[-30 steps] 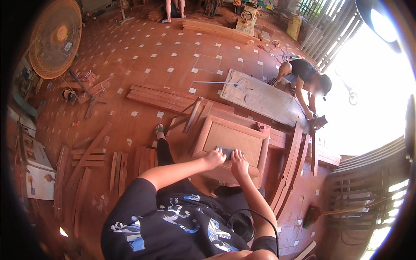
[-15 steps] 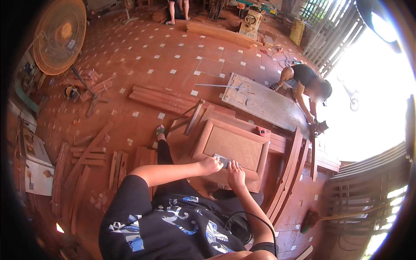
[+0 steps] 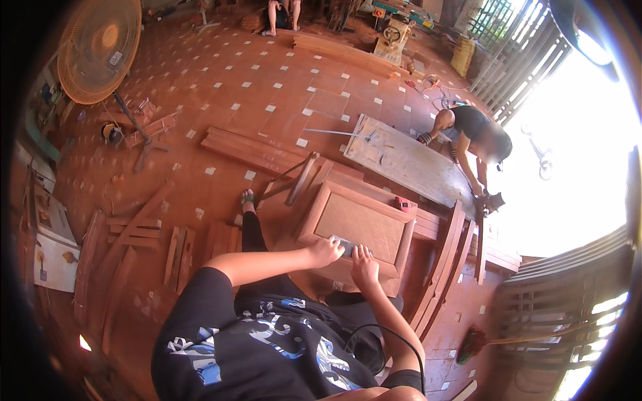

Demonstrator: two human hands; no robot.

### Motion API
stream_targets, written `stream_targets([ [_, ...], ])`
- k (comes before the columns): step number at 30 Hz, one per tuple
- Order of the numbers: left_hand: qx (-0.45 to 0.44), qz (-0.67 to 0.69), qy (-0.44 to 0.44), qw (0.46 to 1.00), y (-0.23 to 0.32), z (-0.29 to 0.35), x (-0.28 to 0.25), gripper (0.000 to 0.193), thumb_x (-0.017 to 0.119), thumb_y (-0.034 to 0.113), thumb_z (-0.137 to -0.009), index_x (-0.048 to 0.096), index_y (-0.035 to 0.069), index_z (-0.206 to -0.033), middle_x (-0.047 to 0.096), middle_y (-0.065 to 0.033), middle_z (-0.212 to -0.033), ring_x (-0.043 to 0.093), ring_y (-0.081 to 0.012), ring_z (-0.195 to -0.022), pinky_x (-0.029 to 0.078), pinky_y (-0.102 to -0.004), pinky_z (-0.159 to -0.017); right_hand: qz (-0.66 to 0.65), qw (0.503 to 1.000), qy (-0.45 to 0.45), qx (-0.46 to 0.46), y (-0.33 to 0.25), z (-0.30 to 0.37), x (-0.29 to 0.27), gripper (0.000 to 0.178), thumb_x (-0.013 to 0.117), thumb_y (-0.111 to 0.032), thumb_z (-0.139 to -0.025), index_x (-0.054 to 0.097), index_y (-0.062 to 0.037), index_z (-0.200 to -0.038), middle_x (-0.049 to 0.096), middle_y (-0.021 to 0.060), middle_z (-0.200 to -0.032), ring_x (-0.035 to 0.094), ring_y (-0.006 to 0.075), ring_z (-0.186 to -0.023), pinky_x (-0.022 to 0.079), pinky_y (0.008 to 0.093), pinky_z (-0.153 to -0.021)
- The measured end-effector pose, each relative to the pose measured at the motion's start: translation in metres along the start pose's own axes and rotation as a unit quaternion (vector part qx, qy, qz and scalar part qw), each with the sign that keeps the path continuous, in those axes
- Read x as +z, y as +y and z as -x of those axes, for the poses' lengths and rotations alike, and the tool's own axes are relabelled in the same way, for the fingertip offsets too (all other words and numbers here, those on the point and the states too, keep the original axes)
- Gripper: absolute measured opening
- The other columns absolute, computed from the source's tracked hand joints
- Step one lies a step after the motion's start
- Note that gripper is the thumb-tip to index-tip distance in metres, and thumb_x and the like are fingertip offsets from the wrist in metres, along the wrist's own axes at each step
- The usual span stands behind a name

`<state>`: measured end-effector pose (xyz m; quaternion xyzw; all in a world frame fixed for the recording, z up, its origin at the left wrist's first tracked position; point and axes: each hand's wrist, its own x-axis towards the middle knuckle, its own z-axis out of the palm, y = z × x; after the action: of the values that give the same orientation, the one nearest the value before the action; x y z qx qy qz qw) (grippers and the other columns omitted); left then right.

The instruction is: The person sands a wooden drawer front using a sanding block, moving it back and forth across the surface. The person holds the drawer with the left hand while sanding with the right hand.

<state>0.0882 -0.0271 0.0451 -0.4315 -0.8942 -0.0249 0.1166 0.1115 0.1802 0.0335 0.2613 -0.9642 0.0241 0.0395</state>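
In front of me a framed wooden panel (image 3: 361, 224) lies flat, with a raised border around a lighter inner field. Both my hands hold a flat grey scraper (image 3: 347, 247) against its near part. My left hand (image 3: 326, 252) is closed around the scraper's left end. At the other end my right hand (image 3: 364, 264) grips it, fingers bent over the top. The fingers cover much of the scraper, and its lower edge is hidden. Near the panel's far right corner rests a small red tool (image 3: 402, 204), perhaps a tape measure.
Long wooden boards (image 3: 441, 267) lie right of the panel, others (image 3: 257, 150) beyond it. Another person (image 3: 478, 137) bends over a wide plank (image 3: 408, 164) with a dark power tool (image 3: 491, 200). A standing fan (image 3: 100, 50) is far left; a broom (image 3: 471, 344) lies right.
The view has shifted slightly. My hands still grip the scraper, at almost the same place on the panel. The seated person far back has moved their arms.
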Motion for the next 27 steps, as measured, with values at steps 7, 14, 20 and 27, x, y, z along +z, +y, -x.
stream_targets([
  [7,-0.050,0.004,0.047,0.998,0.011,0.020,0.023,0.026,0.055,0.017,-0.087,0.066,0.004,-0.106,0.067,-0.0194,-0.117,0.065,-0.0342,-0.110,0.060,-0.0344,-0.071,0.053,0.993,-0.090,0.045,-0.012,0.007,0.009,0.052,0.046,-0.015,-0.093,0.043,0.0055,-0.140,0.042,0.0237,-0.147,0.040,0.0341,-0.138,0.036,0.0411,-0.112],
  [14,-0.108,0.143,-0.096,0.979,-0.014,-0.006,0.011,0.022,0.062,0.028,-0.086,0.069,0.010,-0.098,0.064,-0.0136,-0.124,0.057,-0.0305,-0.122,0.050,-0.0462,-0.095,-0.067,0.994,-0.071,0.052,0.002,-0.002,0.000,0.056,0.061,-0.023,-0.087,0.050,0.0028,-0.135,0.044,0.0243,-0.145,0.043,0.0374,-0.135,0.043,0.0422,-0.106],
  [20,-0.137,0.243,0.018,0.960,-0.030,-0.001,0.025,0.042,0.063,0.040,-0.089,0.059,0.019,-0.126,0.040,-0.0078,-0.152,0.030,-0.0288,-0.144,0.012,-0.0650,-0.115,-0.040,0.998,0.032,0.037,0.008,-0.021,-0.006,0.059,0.063,-0.030,-0.088,0.049,0.0056,-0.134,0.042,0.0251,-0.144,0.040,0.0418,-0.134,0.042,0.0449,-0.105],
  [27,-0.276,0.095,-0.035,0.956,-0.015,-0.006,0.035,0.100,0.046,0.071,-0.086,0.021,0.000,-0.152,0.018,-0.0190,-0.159,0.011,-0.0286,-0.150,0.007,-0.0470,-0.121,-0.109,0.988,0.006,0.105,0.010,-0.035,-0.006,0.048,0.071,-0.026,-0.083,0.059,-0.0021,-0.122,0.049,0.0190,-0.138,0.045,0.0367,-0.130,0.045,0.0441,-0.101],
])
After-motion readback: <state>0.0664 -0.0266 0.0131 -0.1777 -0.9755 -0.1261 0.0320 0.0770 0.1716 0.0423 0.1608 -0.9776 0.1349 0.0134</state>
